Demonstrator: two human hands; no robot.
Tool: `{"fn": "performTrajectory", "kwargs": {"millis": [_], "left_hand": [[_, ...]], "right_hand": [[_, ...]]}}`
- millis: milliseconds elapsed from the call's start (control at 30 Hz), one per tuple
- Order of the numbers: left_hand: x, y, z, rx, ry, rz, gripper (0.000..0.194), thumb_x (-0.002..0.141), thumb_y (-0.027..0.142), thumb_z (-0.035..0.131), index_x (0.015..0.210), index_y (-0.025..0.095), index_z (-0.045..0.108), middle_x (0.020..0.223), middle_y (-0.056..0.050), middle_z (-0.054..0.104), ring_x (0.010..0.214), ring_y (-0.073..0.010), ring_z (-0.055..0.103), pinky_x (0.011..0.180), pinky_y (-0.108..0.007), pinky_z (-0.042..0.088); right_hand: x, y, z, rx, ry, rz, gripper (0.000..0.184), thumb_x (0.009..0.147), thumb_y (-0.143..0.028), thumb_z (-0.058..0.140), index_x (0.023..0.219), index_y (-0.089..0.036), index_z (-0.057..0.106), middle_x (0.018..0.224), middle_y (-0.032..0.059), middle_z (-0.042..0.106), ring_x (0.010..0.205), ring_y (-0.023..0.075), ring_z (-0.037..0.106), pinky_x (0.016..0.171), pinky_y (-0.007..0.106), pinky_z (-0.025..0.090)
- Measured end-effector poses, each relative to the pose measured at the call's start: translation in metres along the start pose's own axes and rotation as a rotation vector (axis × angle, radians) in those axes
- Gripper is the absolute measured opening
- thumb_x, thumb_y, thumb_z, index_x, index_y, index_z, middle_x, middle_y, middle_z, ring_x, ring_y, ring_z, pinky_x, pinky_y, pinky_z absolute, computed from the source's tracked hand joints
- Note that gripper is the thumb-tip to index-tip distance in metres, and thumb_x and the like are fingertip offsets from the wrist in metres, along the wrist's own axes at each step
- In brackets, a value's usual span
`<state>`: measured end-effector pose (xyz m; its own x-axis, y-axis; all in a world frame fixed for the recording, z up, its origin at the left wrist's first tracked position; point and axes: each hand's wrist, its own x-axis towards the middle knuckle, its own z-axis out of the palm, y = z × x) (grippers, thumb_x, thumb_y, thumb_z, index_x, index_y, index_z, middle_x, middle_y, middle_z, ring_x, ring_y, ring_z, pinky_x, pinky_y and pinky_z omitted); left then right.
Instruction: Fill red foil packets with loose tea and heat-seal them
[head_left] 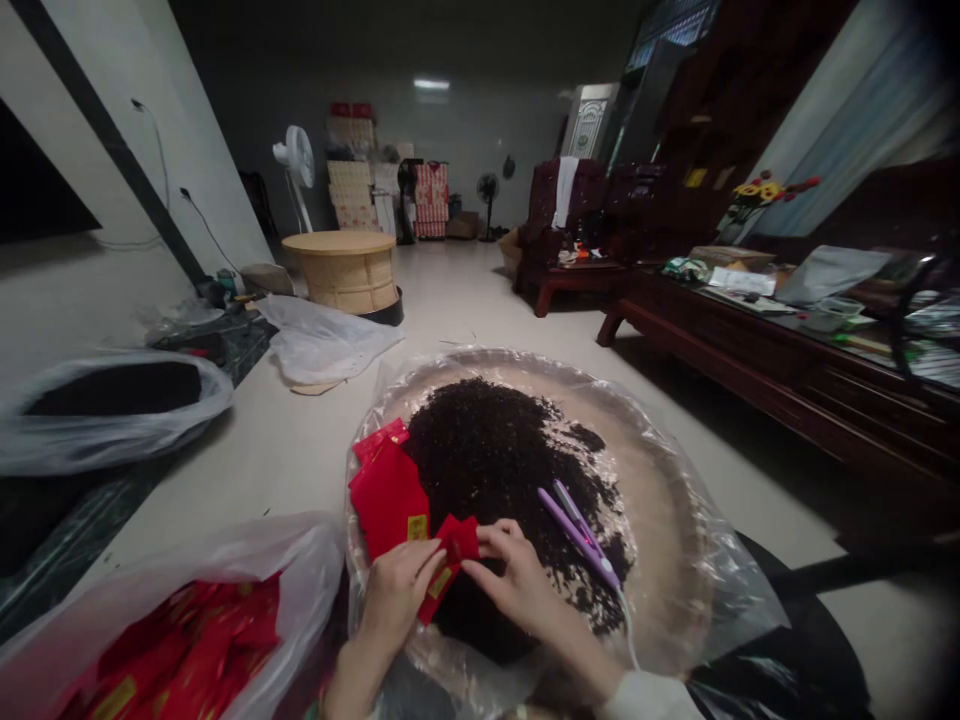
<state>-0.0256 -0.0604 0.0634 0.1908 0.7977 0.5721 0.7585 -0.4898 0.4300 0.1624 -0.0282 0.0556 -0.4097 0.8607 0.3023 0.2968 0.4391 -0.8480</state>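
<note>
Both of my hands grip one small red packet (457,539) with a gold label, over a heap of dark loose leaves that looks like tea (487,450). My left hand (397,590) pinches its left side, thumb and fingers together. At its right upper end, my right hand (517,580) closes on it with thumb and fingertips. The heap lies in a wide round tray (675,520) lined with clear plastic. More red packets (386,490) lie on the tray's left side. To the right of my hands, a purple hair straightener (581,535) with a white cord rests on the leaves, its plates slightly apart.
At lower left stands a clear plastic bag (300,560) full of red packets. Another bag (217,395) holds dark material further left. A dark wooden table (720,360) with clutter runs along the right. Ahead are a round wooden table (341,270) and a white fan (298,157).
</note>
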Motion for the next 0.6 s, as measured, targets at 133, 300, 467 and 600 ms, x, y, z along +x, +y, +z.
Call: {"fn": "performTrajectory", "kwargs": {"millis": [133,300,467,600], "left_hand": [[0.005,0.001,0.007,-0.286,-0.153,-0.315,0.022,0.085,0.028,0.057,0.097,0.017,0.071,0.093,-0.005,0.069,0.082,-0.0164,0.067,0.078,-0.024,0.053],[0.011,0.003,0.014,-0.909,-0.139,-1.037,0.059,0.061,0.050,0.075,0.105,0.010,0.069,0.101,-0.013,0.067,0.087,-0.0249,0.066,0.074,-0.036,0.055],[0.015,0.016,0.017,-1.228,-0.038,-1.145,0.069,0.054,0.053,0.080,0.107,0.011,0.069,0.097,-0.012,0.068,0.084,-0.0200,0.065,0.075,-0.029,0.054],[0.014,0.017,0.016,-1.117,-0.152,-1.161,0.073,0.053,0.055,0.079,0.111,0.012,0.068,0.111,-0.013,0.064,0.072,-0.0181,0.067,0.071,-0.028,0.054]], "right_hand": [[0.001,0.000,-0.009,-0.005,0.048,0.000,0.018,0.086,-0.030,0.060,0.075,-0.016,0.062,0.074,0.0021,0.060,0.072,0.0140,0.047,0.074,0.029,0.036],[-0.010,0.006,-0.015,0.123,0.138,0.084,0.021,0.089,-0.032,0.051,0.087,-0.014,0.061,0.083,0.0073,0.058,0.080,0.0155,0.052,0.071,0.026,0.043],[-0.012,-0.002,-0.016,0.572,-0.220,0.304,0.045,0.080,-0.044,0.064,0.113,-0.013,0.063,0.110,0.0104,0.063,0.106,0.0225,0.058,0.096,0.035,0.042],[-0.006,-0.003,-0.019,0.285,-0.105,0.310,0.045,0.089,-0.052,0.046,0.094,-0.015,0.071,0.085,0.0091,0.066,0.086,0.0224,0.059,0.084,0.037,0.043]]}}
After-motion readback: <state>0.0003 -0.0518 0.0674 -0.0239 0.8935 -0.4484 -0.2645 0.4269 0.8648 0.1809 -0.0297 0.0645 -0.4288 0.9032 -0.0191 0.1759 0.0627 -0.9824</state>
